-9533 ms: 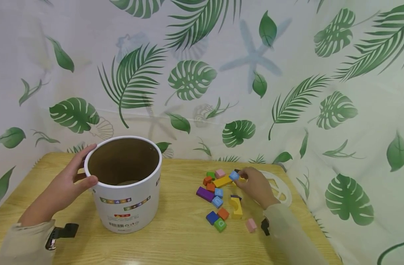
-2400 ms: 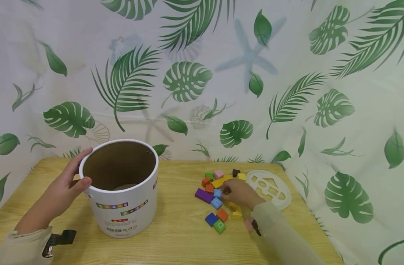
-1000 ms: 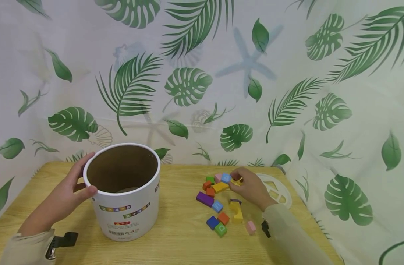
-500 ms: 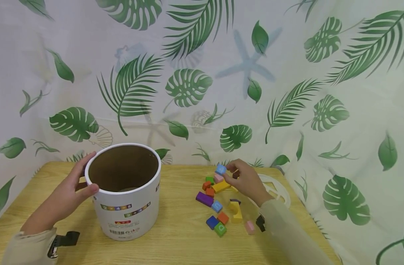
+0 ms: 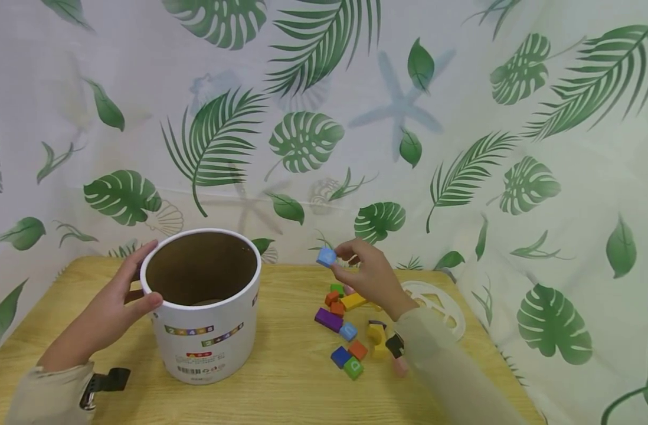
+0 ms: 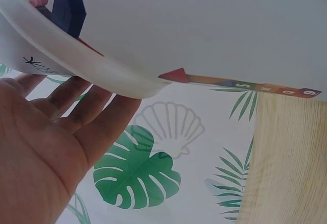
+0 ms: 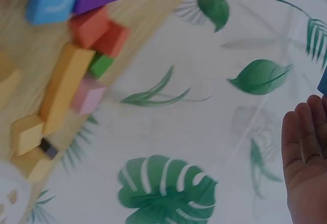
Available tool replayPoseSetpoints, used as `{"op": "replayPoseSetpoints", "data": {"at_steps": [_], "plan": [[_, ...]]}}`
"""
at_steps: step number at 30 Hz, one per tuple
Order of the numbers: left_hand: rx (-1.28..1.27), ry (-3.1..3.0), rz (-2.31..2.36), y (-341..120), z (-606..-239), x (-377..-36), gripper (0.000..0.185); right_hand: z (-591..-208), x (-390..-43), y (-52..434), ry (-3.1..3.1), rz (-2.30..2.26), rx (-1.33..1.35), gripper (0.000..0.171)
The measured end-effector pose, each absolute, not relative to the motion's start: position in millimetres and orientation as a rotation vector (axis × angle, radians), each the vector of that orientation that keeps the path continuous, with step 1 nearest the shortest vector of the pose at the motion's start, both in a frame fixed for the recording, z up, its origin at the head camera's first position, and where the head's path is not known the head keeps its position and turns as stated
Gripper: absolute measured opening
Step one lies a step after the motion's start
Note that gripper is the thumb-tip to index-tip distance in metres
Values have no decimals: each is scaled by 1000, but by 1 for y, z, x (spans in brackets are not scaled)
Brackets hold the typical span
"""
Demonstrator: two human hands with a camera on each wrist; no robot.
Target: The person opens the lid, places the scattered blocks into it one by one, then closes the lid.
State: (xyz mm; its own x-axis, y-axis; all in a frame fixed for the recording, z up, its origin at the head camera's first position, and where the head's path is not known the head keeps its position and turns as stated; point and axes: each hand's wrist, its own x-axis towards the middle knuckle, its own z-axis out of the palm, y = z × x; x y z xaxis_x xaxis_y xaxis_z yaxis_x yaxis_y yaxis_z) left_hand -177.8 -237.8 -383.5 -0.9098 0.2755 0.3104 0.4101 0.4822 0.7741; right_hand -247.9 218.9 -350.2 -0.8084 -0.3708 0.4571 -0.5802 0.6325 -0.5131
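Note:
My right hand (image 5: 370,273) pinches a light blue letter block (image 5: 326,256) between thumb and fingertips, raised over the far part of the table. Only a corner of this block shows at the right edge of the right wrist view, above the upturned fingers (image 7: 292,137). On the left, my left hand (image 5: 103,319) holds the side of a white bucket (image 5: 212,351) at its rim, thumb in front and fingers behind. The left wrist view shows those fingers (image 6: 104,127) against the rim's outside. The bucket stands upright, mouth up; part of its floor is hidden.
Several coloured blocks lie right of the bucket, among them a purple block (image 5: 329,319), a blue letter block (image 5: 348,332), a green block (image 5: 353,367) and a yellow arch (image 5: 378,339). Behind my right forearm lies a white cut-out disc (image 5: 451,307). A leaf-print cloth (image 5: 313,71) hangs behind the table.
My right hand has lifted the light blue block from among the other blocks and carried it up and left. The left hand has stayed on the bucket.

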Motion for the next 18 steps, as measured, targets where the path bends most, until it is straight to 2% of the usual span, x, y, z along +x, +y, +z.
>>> {"op": "replayPoseSetpoints", "data": {"at_steps": [10,18], "plan": [[-612,-2579,-1410,-239,-382,-177,88,-328,-247,156,-2440,943,972,23],[-614,-2552,-1428,-239,-384,-176,78,-310,-240,106,-2400,963,1133,23]]}}
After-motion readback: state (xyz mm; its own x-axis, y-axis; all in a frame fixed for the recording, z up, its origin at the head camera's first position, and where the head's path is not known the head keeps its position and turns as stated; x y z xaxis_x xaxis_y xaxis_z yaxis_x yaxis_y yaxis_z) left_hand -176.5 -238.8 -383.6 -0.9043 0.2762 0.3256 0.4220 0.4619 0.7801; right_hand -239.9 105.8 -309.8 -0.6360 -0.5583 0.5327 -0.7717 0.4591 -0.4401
